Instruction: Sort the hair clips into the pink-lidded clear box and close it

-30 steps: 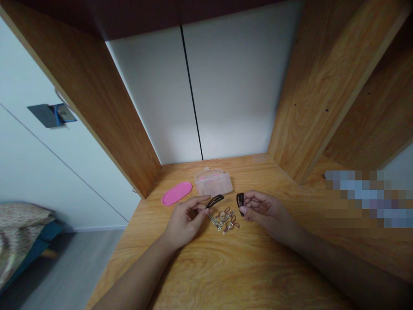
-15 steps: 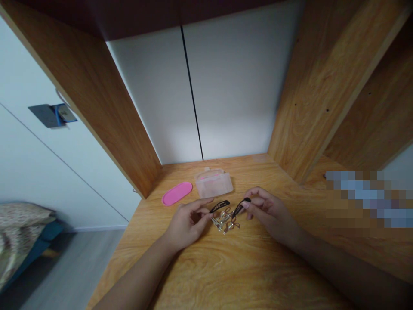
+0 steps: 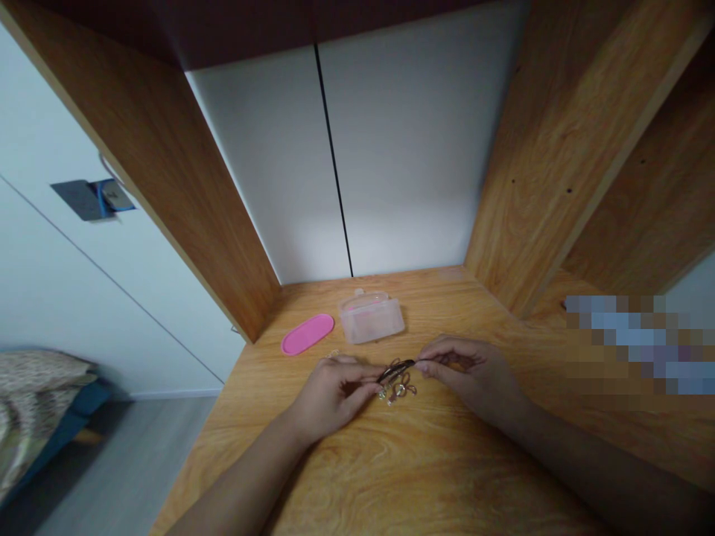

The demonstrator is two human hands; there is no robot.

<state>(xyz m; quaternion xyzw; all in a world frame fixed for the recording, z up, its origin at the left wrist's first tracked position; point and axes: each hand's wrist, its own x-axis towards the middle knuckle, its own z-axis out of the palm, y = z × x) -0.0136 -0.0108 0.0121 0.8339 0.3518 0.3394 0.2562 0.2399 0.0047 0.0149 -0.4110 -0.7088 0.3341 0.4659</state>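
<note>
Black snap hair clips point(image 3: 398, 368) lie together between my two hands, overlapping so that I cannot tell them fully apart. My left hand point(image 3: 345, 391) pinches their left end between thumb and fingers. At the other end, the thumb and fingertips of my right hand point(image 3: 466, 372) close on the clip's tip. Just below, on the wooden desk, is a small heap of metal clips point(image 3: 400, 390), partly covered by the black ones and my left fingers.
A translucent plastic box point(image 3: 372, 324) stands behind the hands, with a pink oval lid point(image 3: 307, 334) lying to its left. Wooden side panels point(image 3: 550, 164) and a white back panel point(image 3: 402, 164) enclose the desk point(image 3: 391, 469).
The two black hair clips, held apart before, have come together. My right hand has moved slightly lower, and my left hand a little to the right.
</note>
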